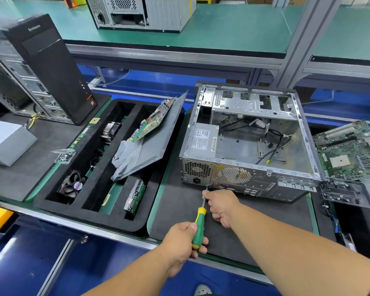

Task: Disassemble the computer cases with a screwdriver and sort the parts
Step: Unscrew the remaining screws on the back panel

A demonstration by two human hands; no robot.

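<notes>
Open bare-metal computer case (250, 144) lying on its side on dark foam mat (179, 210), ribbed sheet steel, honeycomb vents on the rear panel, silver boxy power supply (203, 138) in the near-left corner, loose black cables (273, 139) across the floor; left hand (183, 242) wrapped around the green-and-yellow rubbery handle of the screwdriver (199, 227), thin steel shaft angled up to the case's lower rear edge; right hand (220, 207) curled, fingertips pinching the shaft near the tip, just beside the case; black foam sorting tray (107, 212) to the left with long slots holding a square black fan (72, 185), finned heatsink (110, 131), flat hard drive (135, 196); grey metal side panel (156, 144) tilted over the tray, green circuit board (152, 120) and white gloves (126, 157) on it; green motherboard (350, 150) right of the case.
</notes>
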